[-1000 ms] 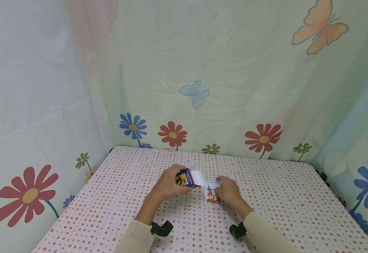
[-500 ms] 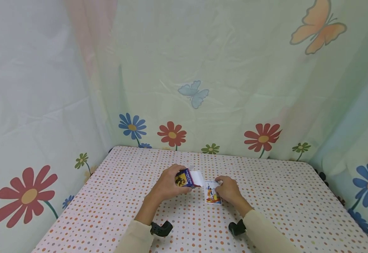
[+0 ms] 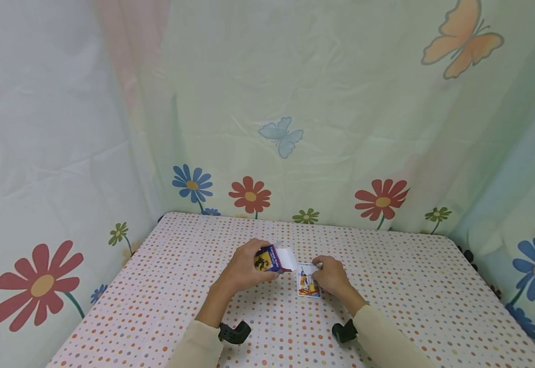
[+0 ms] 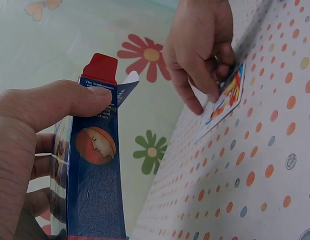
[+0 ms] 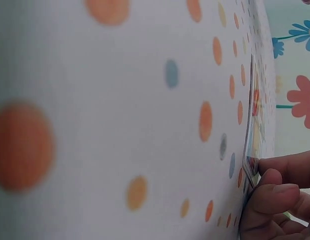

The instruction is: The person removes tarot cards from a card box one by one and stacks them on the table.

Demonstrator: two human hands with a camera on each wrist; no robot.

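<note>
A dark blue card box (image 3: 268,259) with its white end flap out is gripped by my left hand (image 3: 244,266); the left wrist view shows the thumb across the narrow side of the box (image 4: 97,185) and a red tab at its top. To the right of the box, a colourful picture card (image 3: 306,281) lies on the table. My right hand (image 3: 333,277) pinches the card's right edge; in the right wrist view the fingertips of the right hand (image 5: 280,200) are at the near end of the card (image 5: 256,120). Whether several cards lie stacked there I cannot tell.
A dotted cloth covers the table (image 3: 194,245). Behind it and at both sides hang curtains (image 3: 332,102) printed with flowers and butterflies. Small dark objects (image 3: 468,255) stand by the table's right edge.
The card has shifted very slightly to the left under my right hand. My left hand and the box look almost still.
</note>
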